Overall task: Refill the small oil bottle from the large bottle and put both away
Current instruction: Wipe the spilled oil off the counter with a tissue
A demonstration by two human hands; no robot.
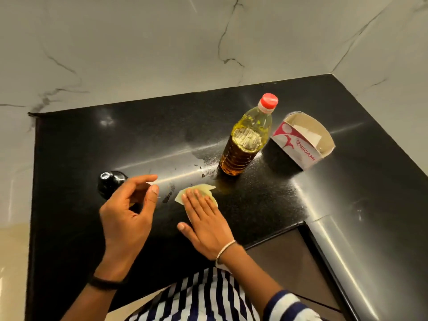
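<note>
— where's our small oil bottle (111, 184)?
— upright, well left of the large bottle (249, 137), near the tabletop (69, 147) edge. our left hand (129, 218) hangs loosely curled beside it; whether it pinches anything we can't tell.
— and the right hand (203, 221)?
— flat on a tissue (206, 187), in front of the large bottle. oily fingers could let either bottle slip when we lift it.

Glossy black stone counter (266, 205); clear plastic bottle (245, 144); cardboard box (298, 147).
</note>
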